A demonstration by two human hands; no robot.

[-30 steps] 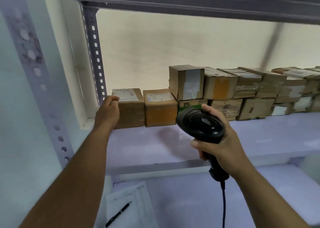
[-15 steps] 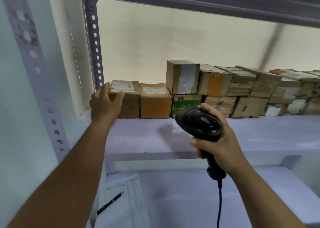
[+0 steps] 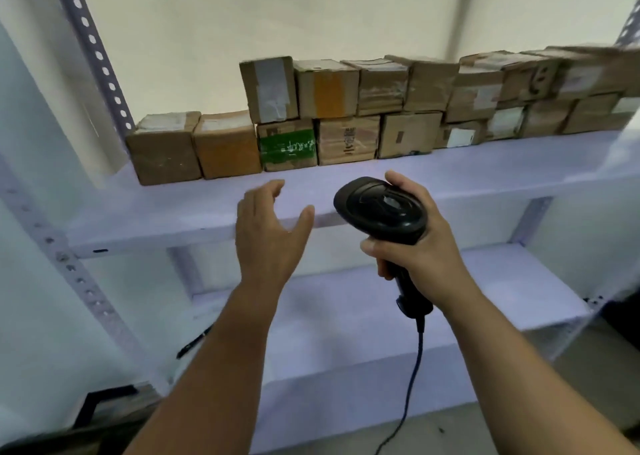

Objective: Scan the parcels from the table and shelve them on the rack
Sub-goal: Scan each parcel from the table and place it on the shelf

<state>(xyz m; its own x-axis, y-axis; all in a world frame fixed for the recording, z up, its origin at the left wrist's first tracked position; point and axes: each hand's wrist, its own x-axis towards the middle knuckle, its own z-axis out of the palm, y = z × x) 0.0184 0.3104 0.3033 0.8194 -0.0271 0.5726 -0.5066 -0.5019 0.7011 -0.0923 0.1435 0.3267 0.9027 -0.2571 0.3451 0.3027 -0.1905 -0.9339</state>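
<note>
The pale rack (image 3: 173,219) fills the wall ahead. Its upper shelf carries the parcels (image 3: 346,136), brown cartons lined along the back, mostly stacked two high. The left hand (image 3: 266,233) hovers before the shelf edge, fingers loosely spread, holding nothing. The right hand (image 3: 426,246) grips the black scanner (image 3: 381,208) by its handle. A pen (image 3: 194,342) lies on the lower shelf.

Rightmost parcels (image 3: 602,70) blurred, cut by right edge.

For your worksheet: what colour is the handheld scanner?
The scanner is black, seen in head view.
</note>
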